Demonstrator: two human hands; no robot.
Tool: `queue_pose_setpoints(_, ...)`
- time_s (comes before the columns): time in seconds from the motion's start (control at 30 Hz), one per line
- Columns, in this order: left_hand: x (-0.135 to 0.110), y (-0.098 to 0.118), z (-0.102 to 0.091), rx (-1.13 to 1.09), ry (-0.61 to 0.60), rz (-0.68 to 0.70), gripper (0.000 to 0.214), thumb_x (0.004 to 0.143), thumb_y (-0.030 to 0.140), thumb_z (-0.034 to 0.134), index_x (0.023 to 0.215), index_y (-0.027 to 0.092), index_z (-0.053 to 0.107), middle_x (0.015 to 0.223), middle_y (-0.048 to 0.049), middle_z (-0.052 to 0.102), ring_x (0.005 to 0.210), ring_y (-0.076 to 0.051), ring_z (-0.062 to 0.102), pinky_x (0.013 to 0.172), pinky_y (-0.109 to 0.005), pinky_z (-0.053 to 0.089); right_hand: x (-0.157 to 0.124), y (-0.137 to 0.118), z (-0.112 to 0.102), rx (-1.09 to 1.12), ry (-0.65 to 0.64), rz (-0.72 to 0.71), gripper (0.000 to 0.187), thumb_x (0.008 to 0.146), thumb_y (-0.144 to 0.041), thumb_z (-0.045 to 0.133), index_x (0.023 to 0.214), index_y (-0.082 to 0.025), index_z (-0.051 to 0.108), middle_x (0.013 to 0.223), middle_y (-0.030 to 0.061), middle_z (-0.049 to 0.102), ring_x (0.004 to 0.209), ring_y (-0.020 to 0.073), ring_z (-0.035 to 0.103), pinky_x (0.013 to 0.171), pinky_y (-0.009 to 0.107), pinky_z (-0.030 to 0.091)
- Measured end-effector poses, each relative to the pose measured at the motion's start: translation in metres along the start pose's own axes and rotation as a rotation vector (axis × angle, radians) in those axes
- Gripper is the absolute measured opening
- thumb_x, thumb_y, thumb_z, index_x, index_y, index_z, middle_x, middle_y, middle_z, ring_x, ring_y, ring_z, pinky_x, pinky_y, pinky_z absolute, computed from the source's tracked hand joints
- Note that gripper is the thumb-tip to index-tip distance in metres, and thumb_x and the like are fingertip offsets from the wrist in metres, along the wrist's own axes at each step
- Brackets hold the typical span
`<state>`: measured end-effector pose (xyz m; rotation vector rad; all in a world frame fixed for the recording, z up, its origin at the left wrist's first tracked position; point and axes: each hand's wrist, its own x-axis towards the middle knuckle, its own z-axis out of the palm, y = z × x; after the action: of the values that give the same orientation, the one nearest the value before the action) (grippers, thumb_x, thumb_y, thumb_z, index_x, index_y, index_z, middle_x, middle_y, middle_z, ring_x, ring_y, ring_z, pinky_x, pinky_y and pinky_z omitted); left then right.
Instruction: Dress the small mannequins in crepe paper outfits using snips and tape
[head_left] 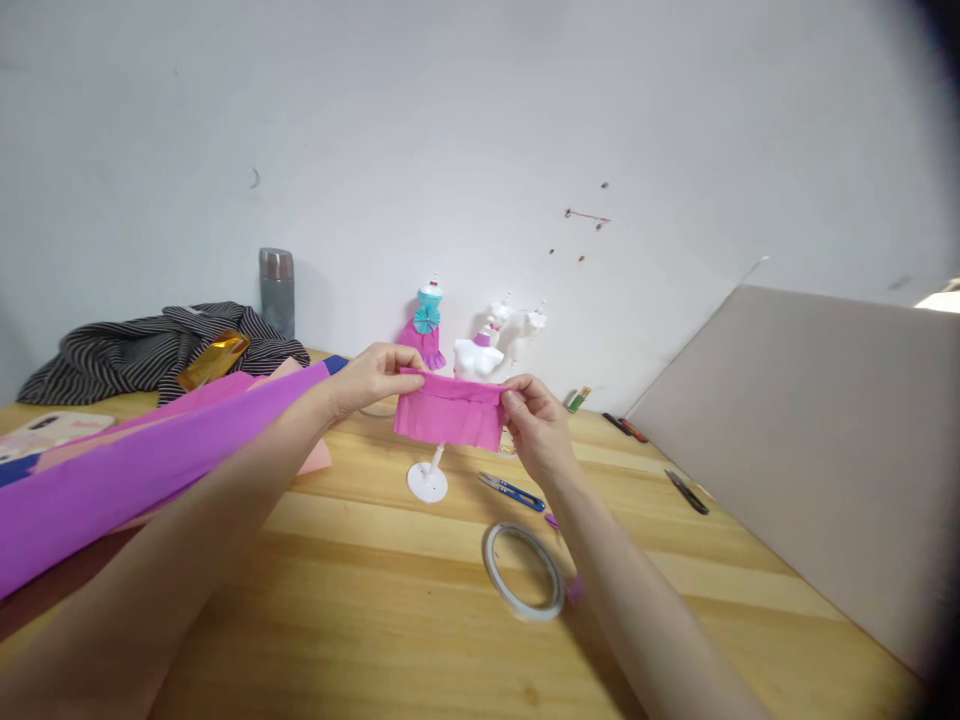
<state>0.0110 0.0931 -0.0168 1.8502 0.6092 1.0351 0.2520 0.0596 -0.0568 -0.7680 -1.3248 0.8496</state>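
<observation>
A strip of pink crepe paper (450, 412), with a folded top edge and a loosely gathered lower edge, is stretched between my hands. My left hand (379, 378) pinches its upper left corner between thumb and fingers. At the upper right corner, my right hand (538, 425) pinches it the same way. The strip hangs in front of a small white mannequin (478, 358) with a purple band at its neck, hiding its lower body. Below the strip shows the mannequin's round white base (427, 482).
Blue thread snips (512, 492) and a roll of tape (491, 570) lie near my right forearm. A dressed mannequin (427, 318) stands behind. Purple paper (172, 450), striped cloth (97, 352) and a thermos (277, 290) are at left. A large pale board (810, 430) leans at right.
</observation>
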Motion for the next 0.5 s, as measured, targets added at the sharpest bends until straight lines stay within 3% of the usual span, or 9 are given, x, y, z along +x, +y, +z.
queue_pose_setpoints(0.5,0.0014,-0.0028,0.0038,0.015,-0.001,0.014,0.014,0.068,0.027,0.066,0.067,0.014,0.06,0.062,0.0031,0.054,0.062,-0.011,0.049,0.062,-0.025,0.037,0.002,-0.0031,-0.0023,-0.009,0.0,0.015,0.027,0.067,-0.041,0.077,0.073,-0.022,0.059,0.054,-0.0065,0.048,0.044,0.008,0.04,0.042,0.021,0.03)
